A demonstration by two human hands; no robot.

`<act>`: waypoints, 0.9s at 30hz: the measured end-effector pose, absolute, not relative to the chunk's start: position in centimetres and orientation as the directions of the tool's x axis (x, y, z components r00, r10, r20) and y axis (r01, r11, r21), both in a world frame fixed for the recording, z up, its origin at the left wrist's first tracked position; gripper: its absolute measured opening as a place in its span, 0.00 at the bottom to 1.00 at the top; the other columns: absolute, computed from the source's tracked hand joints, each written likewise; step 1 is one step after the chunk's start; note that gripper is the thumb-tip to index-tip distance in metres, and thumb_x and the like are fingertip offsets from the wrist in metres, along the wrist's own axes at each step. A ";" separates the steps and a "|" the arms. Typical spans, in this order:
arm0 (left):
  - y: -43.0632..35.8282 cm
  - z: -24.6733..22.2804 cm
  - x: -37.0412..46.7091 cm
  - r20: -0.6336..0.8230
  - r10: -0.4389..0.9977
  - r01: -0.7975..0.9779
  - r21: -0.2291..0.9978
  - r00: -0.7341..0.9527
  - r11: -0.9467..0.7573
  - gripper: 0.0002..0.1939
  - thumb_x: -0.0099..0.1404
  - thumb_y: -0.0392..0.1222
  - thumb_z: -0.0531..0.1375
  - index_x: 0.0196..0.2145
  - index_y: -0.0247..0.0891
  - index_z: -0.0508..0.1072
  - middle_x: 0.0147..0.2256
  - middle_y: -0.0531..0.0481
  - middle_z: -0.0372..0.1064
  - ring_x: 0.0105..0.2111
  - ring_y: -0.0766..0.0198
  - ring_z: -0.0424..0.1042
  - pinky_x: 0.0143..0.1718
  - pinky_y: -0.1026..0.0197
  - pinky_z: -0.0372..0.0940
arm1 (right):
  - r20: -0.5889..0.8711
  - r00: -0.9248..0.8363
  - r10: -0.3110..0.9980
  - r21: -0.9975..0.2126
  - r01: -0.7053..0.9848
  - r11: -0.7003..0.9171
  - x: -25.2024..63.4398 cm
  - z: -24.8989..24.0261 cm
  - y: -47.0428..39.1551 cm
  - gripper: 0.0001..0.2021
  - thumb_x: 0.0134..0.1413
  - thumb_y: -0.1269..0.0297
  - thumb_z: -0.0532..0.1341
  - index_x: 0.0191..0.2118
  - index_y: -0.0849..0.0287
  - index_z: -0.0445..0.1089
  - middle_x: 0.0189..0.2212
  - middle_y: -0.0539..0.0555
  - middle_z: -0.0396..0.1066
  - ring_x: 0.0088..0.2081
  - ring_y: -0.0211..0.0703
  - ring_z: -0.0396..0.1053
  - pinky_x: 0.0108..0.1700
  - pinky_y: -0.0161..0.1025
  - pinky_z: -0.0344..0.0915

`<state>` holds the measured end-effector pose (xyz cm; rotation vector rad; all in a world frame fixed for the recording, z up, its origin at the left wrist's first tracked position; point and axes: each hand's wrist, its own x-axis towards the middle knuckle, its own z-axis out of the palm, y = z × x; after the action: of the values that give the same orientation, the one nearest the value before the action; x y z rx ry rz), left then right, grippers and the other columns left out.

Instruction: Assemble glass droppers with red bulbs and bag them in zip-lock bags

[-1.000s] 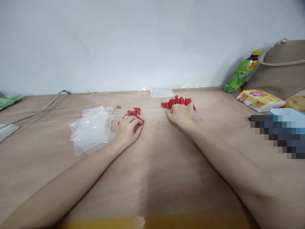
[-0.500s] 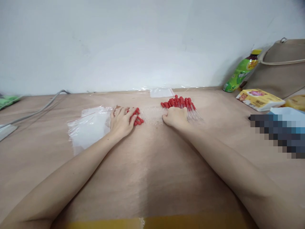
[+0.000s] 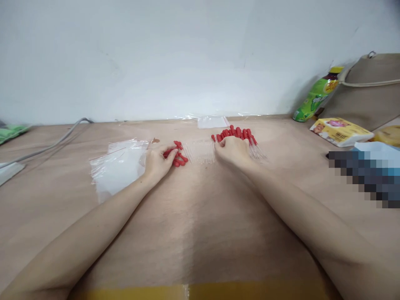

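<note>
Red rubber dropper bulbs (image 3: 180,160) lie in a small loose pile left of centre. My left hand (image 3: 159,161) is closed over the pile's left side, thumb and fingers pinching a red bulb there. Right of the pile, thin clear glass tubes (image 3: 201,151) lie side by side in a row. At the row's right end my right hand (image 3: 233,150) is closed with curled fingers; what it grips is hidden. Behind and beside that hand lie several droppers (image 3: 238,132), red bulbs pointing away and clear stems toward me, partly covered by the hand.
Clear zip bags (image 3: 118,171) lie left of my left hand; a white packet (image 3: 213,121) lies near the wall. At right are a green drink bottle (image 3: 317,98), a yellow tissue pack (image 3: 341,131) and a taupe bag (image 3: 371,91). A grey cable (image 3: 59,141) runs at left.
My left hand's fingers, spread over the red bulbs before, have drawn together into a pinch. My right hand has shifted slightly and turned at the tubes' right end.
</note>
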<state>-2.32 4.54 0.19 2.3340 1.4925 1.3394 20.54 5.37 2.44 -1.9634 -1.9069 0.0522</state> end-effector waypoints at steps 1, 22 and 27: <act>4.4 0.3 -2.2 0.625 0.771 0.666 0.523 0.126 -0.533 0.11 0.63 0.41 0.53 0.32 0.35 0.73 0.28 0.47 0.73 0.27 0.62 0.73 0.35 0.53 0.70 | 0.268 0.073 0.961 -0.344 0.938 0.024 20.9 2.6 5.1 0.16 0.53 0.58 0.50 0.22 0.58 0.67 0.23 0.56 0.70 0.29 0.47 0.66 0.38 0.45 0.51; -0.5 0.0 0.8 0.588 0.614 0.551 0.315 0.527 -0.773 0.07 0.63 0.38 0.56 0.39 0.37 0.71 0.35 0.47 0.67 0.35 0.64 0.68 0.38 0.60 0.66 | 0.596 -0.491 0.635 -0.214 0.665 0.715 23.3 -1.1 -1.5 0.11 0.59 0.65 0.50 0.42 0.57 0.67 0.36 0.53 0.74 0.35 0.38 0.68 0.45 0.41 0.48; -0.6 -0.1 1.1 0.590 0.630 0.547 0.346 0.505 -0.762 0.08 0.63 0.38 0.55 0.39 0.37 0.71 0.36 0.47 0.67 0.36 0.64 0.68 0.39 0.59 0.66 | 0.575 -0.532 0.622 -0.175 0.662 0.729 23.1 -1.2 -1.6 0.12 0.59 0.66 0.50 0.44 0.55 0.67 0.36 0.52 0.74 0.33 0.37 0.68 0.46 0.42 0.47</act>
<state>1.08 -0.57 -0.13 2.6250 1.0307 1.1009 23.10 -1.58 -1.15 -0.9666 -2.3036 -0.0847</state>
